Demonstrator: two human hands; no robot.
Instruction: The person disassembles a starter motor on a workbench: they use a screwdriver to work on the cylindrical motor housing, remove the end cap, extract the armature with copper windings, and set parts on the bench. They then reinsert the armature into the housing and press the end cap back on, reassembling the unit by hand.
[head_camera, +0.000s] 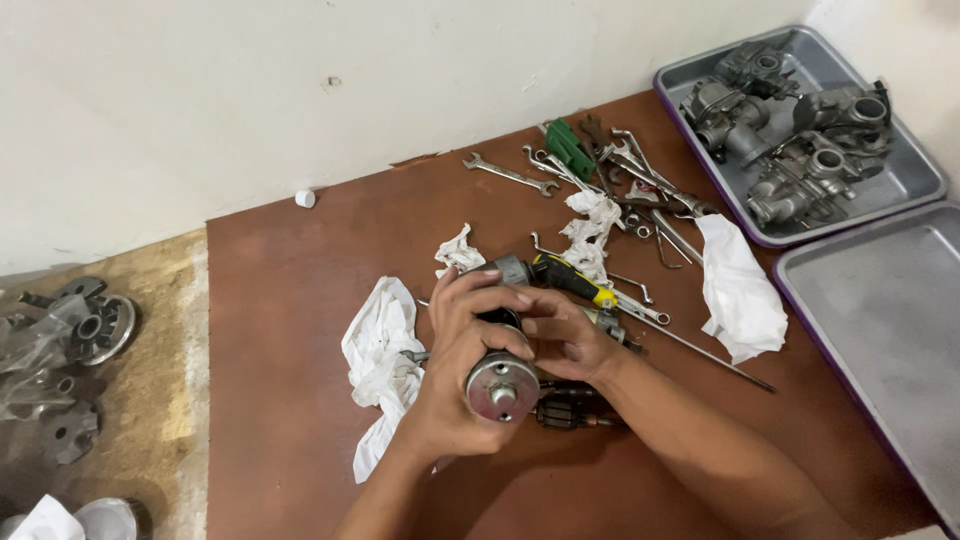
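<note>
Down in the head view, both hands met over a brown board (280, 400) on the floor. The left hand (455, 375) was wrapped around a cylindrical metal motor housing (500, 385), its round grey end cap with a small centre stud facing the camera. The right hand (560, 335) was closed on the housing's far end, fingers curled over the top. Just beside it lay a copper-wound armature (570, 410), partly hidden by the right forearm. White rags (380, 345) lay to the left, a yellow-and-black screwdriver (572, 280) just beyond the hands, spanners (510, 175) farther back. A grey tray (690, 75) held several carburettors (800, 135).
</note>
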